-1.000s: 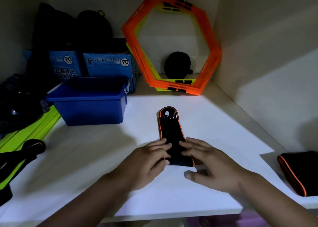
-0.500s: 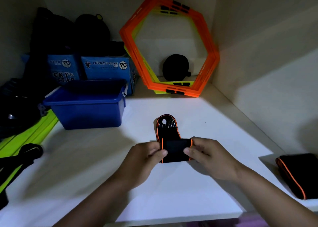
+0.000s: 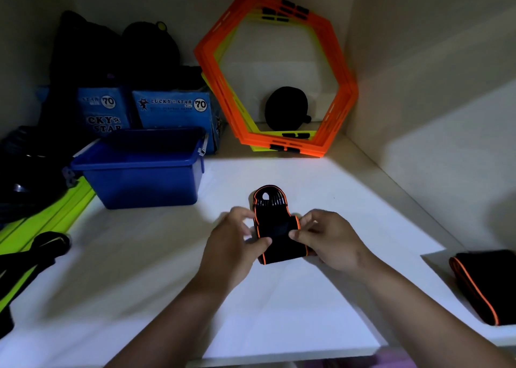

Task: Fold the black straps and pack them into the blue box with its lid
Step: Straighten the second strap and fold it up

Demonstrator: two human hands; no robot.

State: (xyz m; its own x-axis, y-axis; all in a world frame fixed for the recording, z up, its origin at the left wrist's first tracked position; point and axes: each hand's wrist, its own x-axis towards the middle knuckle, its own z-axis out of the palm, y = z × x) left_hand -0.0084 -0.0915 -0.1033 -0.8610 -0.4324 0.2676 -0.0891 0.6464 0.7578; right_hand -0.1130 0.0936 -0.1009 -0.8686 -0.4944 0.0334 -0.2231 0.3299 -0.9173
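Observation:
A black strap with orange edging lies on the white shelf in the middle of the view. Its near end is folded over onto itself, and its rounded far end with a hole points away from me. My left hand pinches the fold's left edge, and my right hand pinches its right edge. The blue box stands open at the left rear, about a hand's width from the strap; I see no lid. A second folded black strap lies at the far right edge.
Orange and yellow hexagon frames lean on the back wall around a black pouch. Blue cartons and dark bags stand behind the box. Lime-green bars and black gear lie at the left. A side wall rises on the right.
The strap lay flat under my fingers a second ago. Both hands have since lifted its near end and rolled it forward over the rest, making the strap shorter.

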